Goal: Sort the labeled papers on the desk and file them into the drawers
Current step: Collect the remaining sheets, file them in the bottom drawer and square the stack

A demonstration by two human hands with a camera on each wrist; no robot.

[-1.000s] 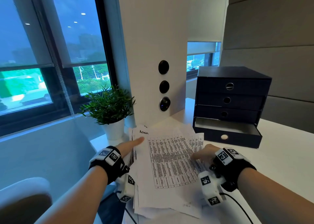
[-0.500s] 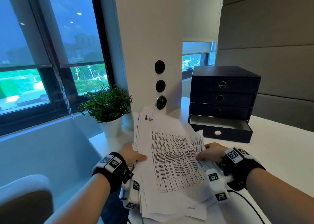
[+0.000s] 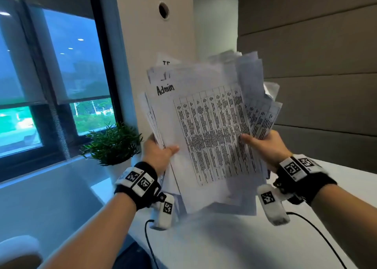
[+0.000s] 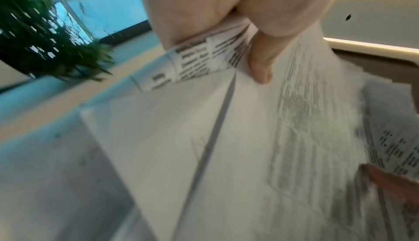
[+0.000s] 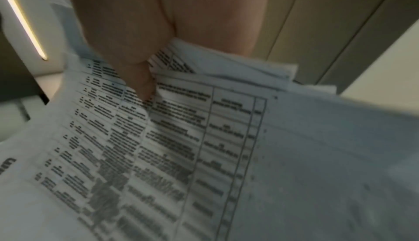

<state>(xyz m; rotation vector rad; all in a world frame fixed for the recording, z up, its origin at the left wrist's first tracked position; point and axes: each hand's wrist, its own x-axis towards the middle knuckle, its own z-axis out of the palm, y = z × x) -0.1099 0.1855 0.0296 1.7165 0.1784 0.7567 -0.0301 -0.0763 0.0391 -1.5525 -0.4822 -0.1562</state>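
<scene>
The stack of papers [image 3: 210, 138] is up off the desk [image 3: 234, 240], gripped at both side edges: left hand [image 3: 158, 156] and right hand [image 3: 265, 148], thumbs on the front sheet. Only the head view shows the handwritten "Admin" label; the wrist views just give close, blurry table print and pinching fingers [image 4: 260, 62]. A potted plant [image 3: 112, 144] sits left, near the window [image 3: 55, 81], and the raised sheets block what's behind them.

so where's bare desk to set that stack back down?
The white desk shows bare below the lifted paper stack, between the two wrist cables, and along its right side under the right hand. It is tighter by the left hand, where the potted plant stands at the desk's far-left corner. The drawers are out of view.
</scene>
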